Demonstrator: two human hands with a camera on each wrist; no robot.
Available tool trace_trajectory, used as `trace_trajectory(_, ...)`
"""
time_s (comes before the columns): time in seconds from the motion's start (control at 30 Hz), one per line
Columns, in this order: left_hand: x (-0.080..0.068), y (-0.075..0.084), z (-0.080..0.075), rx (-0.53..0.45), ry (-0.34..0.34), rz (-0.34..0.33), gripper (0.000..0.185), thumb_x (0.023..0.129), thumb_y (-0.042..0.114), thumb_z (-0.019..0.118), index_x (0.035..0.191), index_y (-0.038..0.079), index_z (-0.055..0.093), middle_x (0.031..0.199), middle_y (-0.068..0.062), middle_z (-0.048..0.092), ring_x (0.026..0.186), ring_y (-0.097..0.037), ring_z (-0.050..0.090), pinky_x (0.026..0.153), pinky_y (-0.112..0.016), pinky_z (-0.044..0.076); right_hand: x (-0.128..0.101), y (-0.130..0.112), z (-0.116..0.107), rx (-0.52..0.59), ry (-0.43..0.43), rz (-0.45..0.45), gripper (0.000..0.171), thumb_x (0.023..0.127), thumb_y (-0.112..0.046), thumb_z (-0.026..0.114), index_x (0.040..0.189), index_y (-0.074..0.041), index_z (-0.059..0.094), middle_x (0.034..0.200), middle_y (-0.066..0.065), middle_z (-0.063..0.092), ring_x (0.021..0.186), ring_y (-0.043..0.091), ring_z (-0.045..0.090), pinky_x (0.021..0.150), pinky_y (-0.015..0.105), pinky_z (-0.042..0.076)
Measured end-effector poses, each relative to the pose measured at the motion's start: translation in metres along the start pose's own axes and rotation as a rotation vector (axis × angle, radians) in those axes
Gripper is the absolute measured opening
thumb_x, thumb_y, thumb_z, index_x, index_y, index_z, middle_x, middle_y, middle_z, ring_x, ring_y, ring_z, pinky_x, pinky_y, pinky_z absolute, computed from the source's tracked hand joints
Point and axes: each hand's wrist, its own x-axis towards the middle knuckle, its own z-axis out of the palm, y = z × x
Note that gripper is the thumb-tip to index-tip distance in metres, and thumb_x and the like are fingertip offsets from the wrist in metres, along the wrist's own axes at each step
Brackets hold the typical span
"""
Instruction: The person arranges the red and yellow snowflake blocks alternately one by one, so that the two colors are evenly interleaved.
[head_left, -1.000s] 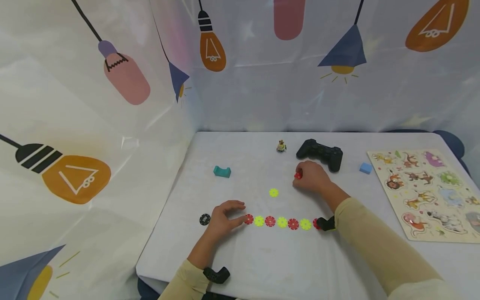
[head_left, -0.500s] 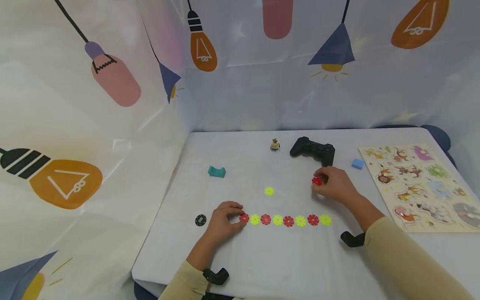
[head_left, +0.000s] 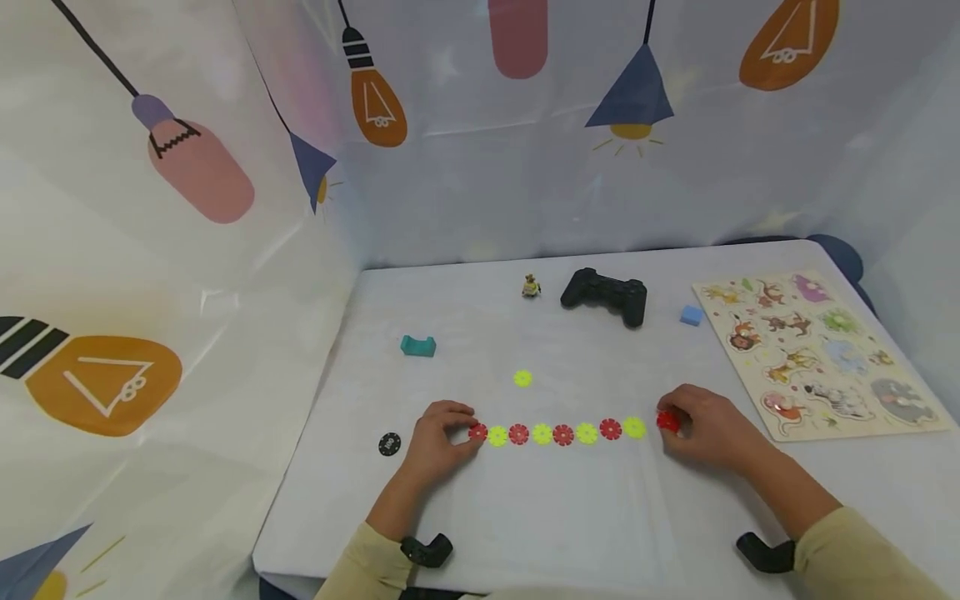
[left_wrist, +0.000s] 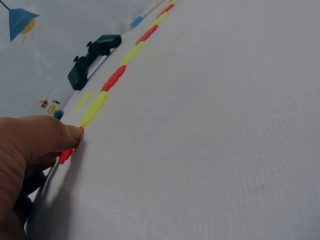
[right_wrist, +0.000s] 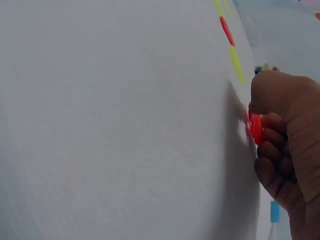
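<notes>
A row of alternating red and yellow poker chips (head_left: 542, 433) lies across the white table. At the row's left end my left hand (head_left: 435, 442) pinches the first red chip (left_wrist: 67, 155) between thumb and fingers, low against the cloth. My right hand (head_left: 708, 427) pinches another red chip (head_left: 668, 421) just beyond the yellow chip (head_left: 634, 427) at the right end, with a small gap between them. In the right wrist view, the thumb and curled fingers partly cover this held red chip (right_wrist: 256, 129), which is near the cloth.
A single yellow chip (head_left: 522, 378) lies behind the row; a black chip (head_left: 389, 444) is left of my left hand. Farther back are a teal block (head_left: 417, 346), a toy figure (head_left: 531, 287), a black game controller (head_left: 604, 295), a blue block (head_left: 691, 315) and an animal puzzle board (head_left: 817, 354).
My right hand has come from near the controller toward the row's right end, carrying the red chip. The left hand stays at the left end. The head view has turned slightly right.
</notes>
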Motion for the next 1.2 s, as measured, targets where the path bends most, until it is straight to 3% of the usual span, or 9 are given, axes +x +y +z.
trace_trajectory(0.23,-0.001,-0.002,-0.001,-0.010,-0.023,-0.033,0.022,0.077,0.027,0.085,0.097,0.024,0.077,0.112,0.020,0.060,0.115,-0.008,0.052,0.099,-0.040,0.045,0.002,-0.010,0.004,-0.032,-0.027,-0.029,0.032,0.072,-0.021,0.080,0.102,-0.015,0.068,0.091,-0.008,0.058,0.082,0.011,0.052,0.077,0.040,0.053)
trace_trajectory(0.47,-0.002,-0.001,-0.001,-0.013,-0.019,-0.032,0.021,0.077,0.026,0.085,0.097,0.024,0.076,0.112,0.019,0.060,0.115,-0.008,0.052,0.099,-0.039,0.046,0.014,-0.013,-0.006,-0.012,-0.054,-0.014,0.034,0.075,-0.025,0.081,0.104,-0.013,0.069,0.094,-0.007,0.059,0.084,0.012,0.053,0.078,0.041,0.052)
trace_trajectory(0.67,-0.002,-0.002,-0.001,-0.012,-0.014,-0.016,0.021,0.077,0.026,0.085,0.096,0.023,0.077,0.111,0.019,0.061,0.115,-0.010,0.053,0.099,-0.040,0.045,0.067,-0.048,-0.016,0.005,-0.101,0.012,0.043,0.078,-0.030,0.080,0.115,-0.011,0.068,0.106,0.003,0.062,0.095,0.020,0.056,0.081,0.043,0.053)
trace_trajectory(0.9,-0.004,-0.001,-0.004,-0.027,-0.035,-0.026,0.021,0.079,0.026,0.083,0.099,0.024,0.076,0.114,0.018,0.061,0.116,-0.010,0.052,0.099,-0.042,0.044,0.139,-0.100,0.018,0.041,-0.236,-0.085,0.052,0.081,-0.034,0.079,0.123,-0.009,0.064,0.113,0.005,0.062,0.101,0.021,0.056,0.092,0.044,0.049)
trace_trajectory(1.03,-0.005,0.001,-0.006,-0.019,-0.051,-0.020,0.021,0.080,0.027,0.082,0.100,0.024,0.076,0.115,0.017,0.060,0.116,-0.009,0.051,0.099,-0.043,0.044,0.161,-0.110,0.042,0.116,-0.266,-0.099,0.057,0.080,-0.037,0.080,0.126,-0.008,0.063,0.116,0.004,0.061,0.106,0.022,0.055,0.098,0.044,0.045)
trace_trajectory(1.2,-0.005,0.003,-0.009,-0.003,-0.055,-0.021,0.023,0.080,0.028,0.082,0.101,0.023,0.076,0.116,0.017,0.060,0.117,-0.010,0.050,0.101,-0.045,0.042,0.170,-0.107,0.061,0.191,-0.238,-0.131,0.052,0.081,-0.035,0.081,0.124,-0.010,0.065,0.114,0.001,0.061,0.107,0.021,0.055,0.099,0.043,0.044)
